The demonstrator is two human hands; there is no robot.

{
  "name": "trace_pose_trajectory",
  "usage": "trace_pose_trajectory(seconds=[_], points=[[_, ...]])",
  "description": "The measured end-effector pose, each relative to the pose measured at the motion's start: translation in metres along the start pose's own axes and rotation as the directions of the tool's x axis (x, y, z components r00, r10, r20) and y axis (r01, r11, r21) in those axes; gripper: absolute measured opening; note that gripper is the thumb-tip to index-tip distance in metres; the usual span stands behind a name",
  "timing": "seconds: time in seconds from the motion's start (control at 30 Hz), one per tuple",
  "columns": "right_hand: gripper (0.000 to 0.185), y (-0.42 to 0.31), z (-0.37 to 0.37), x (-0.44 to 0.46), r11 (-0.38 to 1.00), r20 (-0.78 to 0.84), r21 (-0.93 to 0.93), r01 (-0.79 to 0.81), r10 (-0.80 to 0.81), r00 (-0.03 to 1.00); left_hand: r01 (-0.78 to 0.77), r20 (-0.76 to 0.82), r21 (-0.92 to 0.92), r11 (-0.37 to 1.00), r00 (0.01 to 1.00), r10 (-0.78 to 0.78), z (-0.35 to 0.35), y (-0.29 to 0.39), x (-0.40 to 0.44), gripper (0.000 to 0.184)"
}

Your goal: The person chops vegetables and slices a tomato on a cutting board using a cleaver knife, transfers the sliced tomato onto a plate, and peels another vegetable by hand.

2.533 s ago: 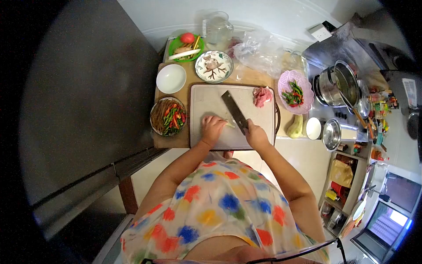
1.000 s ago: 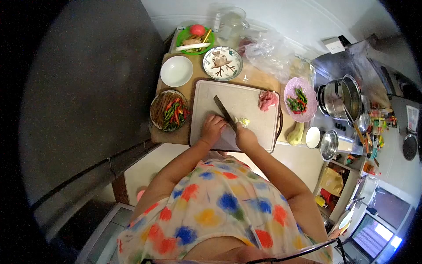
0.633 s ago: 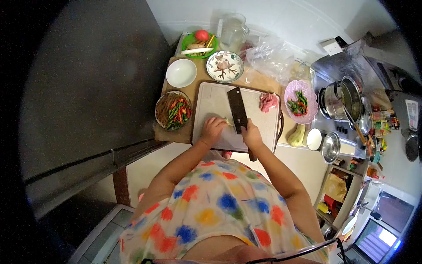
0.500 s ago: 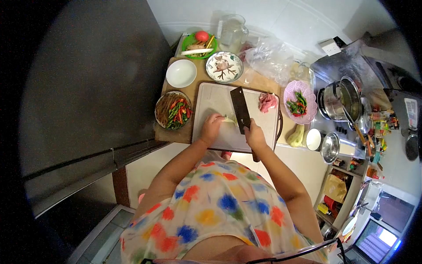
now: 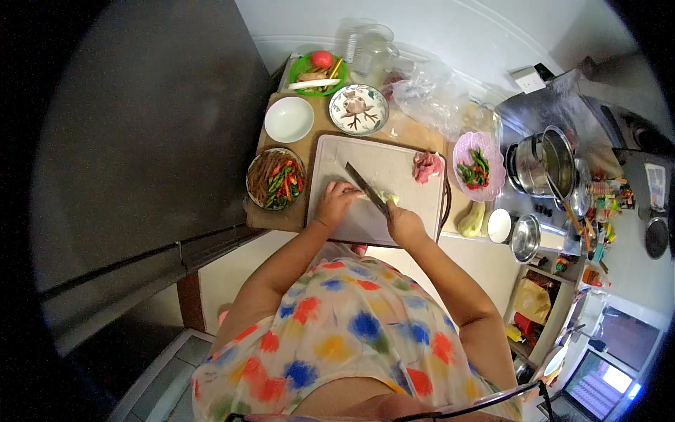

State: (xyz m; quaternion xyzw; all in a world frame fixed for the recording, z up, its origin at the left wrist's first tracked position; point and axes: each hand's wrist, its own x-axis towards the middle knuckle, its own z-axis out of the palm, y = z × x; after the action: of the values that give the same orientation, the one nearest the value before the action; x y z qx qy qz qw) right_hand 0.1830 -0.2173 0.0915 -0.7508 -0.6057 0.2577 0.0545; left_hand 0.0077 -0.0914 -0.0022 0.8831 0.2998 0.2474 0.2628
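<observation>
My right hand [image 5: 406, 224] is wrapped round the handle of a cleaver [image 5: 367, 188]. Its dark blade stands edge-down over the white cutting board [image 5: 351, 150], slanting toward the far left. Left of the blade, my left hand [image 5: 337, 202] rests on the board with fingers bent and held together on a small pale vegetable piece, mostly hidden under the fingertips. Pale green cut bits [image 5: 389, 197] lie just right of the blade, near my right hand. Raw sliced meat [image 5: 427, 167] sits at the board's far right corner.
Left of the board stand a bowl of brown strips and cut peppers [image 5: 276, 178] and a white bowl [image 5: 289, 119]. Behind are a patterned plate [image 5: 358, 110] and a glass pitcher [image 5: 374, 53]. Rightward are a pink pepper dish [image 5: 479, 167], an eggplant-shaped pale vegetable [image 5: 472, 219] and a pot [image 5: 557, 156].
The cleaver has turned from lying broadside to edge-down, its tip swinging left and nearer. Pale bits now show right of the blade. My left hand has shifted slightly left.
</observation>
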Motion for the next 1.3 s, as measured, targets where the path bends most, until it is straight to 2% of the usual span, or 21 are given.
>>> trace_pose_trajectory(seconds=[0.07, 0.17, 0.33, 0.47, 0.53, 0.63, 0.73, 0.77, 0.8, 0.9, 1.0, 1.1, 1.3], points=[[0.032, -0.003, -0.006, 0.002, 1.0, 0.009, -0.011, 0.009, -0.009, 1.0, -0.008, 0.006, 0.024, 1.0, 1.0, 0.008, -0.001, -0.002, 0.001, 0.027], [0.02, -0.014, -0.017, 0.004, 0.999, 0.057, -0.021, -0.024, 0.025, 0.998, -0.021, 0.005, 0.001, 1.0, 1.0, 0.021, 0.005, -0.008, 0.0, 0.028], [0.026, -0.012, 0.0, 0.008, 0.998, 0.051, 0.015, -0.058, 0.057, 0.997, 0.002, -0.066, -0.149, 0.989, 0.998, -0.012, 0.014, -0.013, -0.003, 0.027], [0.028, -0.021, 0.009, 0.026, 0.994, 0.09, 0.025, -0.105, 0.102, 0.991, 0.01, -0.053, -0.15, 0.989, 0.998, -0.019, 0.017, -0.017, -0.006, 0.025], [0.03, -0.022, 0.02, 0.029, 0.993, 0.011, 0.08, -0.092, 0.091, 0.996, 0.041, -0.009, -0.179, 0.983, 0.999, -0.043, 0.016, -0.019, -0.008, 0.023], [0.029, -0.016, 0.032, 0.03, 0.984, -0.072, 0.137, -0.111, 0.121, 0.99, -0.012, -0.021, -0.1, 0.995, 1.0, 0.009, 0.007, -0.011, -0.004, 0.019], [0.03, -0.009, 0.031, 0.03, 0.952, -0.122, 0.26, -0.16, 0.197, 0.973, -0.051, -0.042, -0.175, 0.983, 0.998, 0.044, 0.004, -0.013, -0.003, 0.016], [0.031, -0.006, 0.028, 0.027, 0.933, -0.133, 0.31, -0.182, 0.232, 0.964, -0.032, -0.034, -0.199, 0.98, 0.999, 0.026, 0.005, -0.011, -0.002, 0.016], [0.033, -0.005, 0.023, 0.025, 0.885, -0.043, 0.386, -0.261, 0.3, 0.953, -0.01, -0.028, -0.223, 0.975, 1.0, 0.004, 0.006, -0.009, -0.002, 0.016], [0.033, -0.002, 0.015, 0.022, 0.952, -0.087, 0.229, -0.203, 0.228, 0.97, -0.007, -0.052, -0.213, 0.977, 0.999, -0.004, 0.005, -0.005, -0.003, 0.015], [0.033, -0.004, 0.009, 0.018, 0.982, -0.055, 0.148, -0.114, 0.124, 0.991, 0.006, -0.018, -0.177, 0.984, 1.0, -0.01, 0.005, -0.008, 0.0, 0.015], [0.023, -0.014, 0.001, 0.015, 0.994, 0.01, 0.069, -0.08, 0.079, 0.997, 0.048, 0.013, -0.191, 0.98, 0.999, -0.047, 0.01, -0.011, -0.002, 0.014], [0.032, -0.024, -0.001, 0.021, 0.989, 0.133, 0.052, -0.141, 0.133, 0.982, 0.072, -0.021, -0.217, 0.973, 0.997, -0.078, 0.013, -0.011, -0.003, 0.012]])
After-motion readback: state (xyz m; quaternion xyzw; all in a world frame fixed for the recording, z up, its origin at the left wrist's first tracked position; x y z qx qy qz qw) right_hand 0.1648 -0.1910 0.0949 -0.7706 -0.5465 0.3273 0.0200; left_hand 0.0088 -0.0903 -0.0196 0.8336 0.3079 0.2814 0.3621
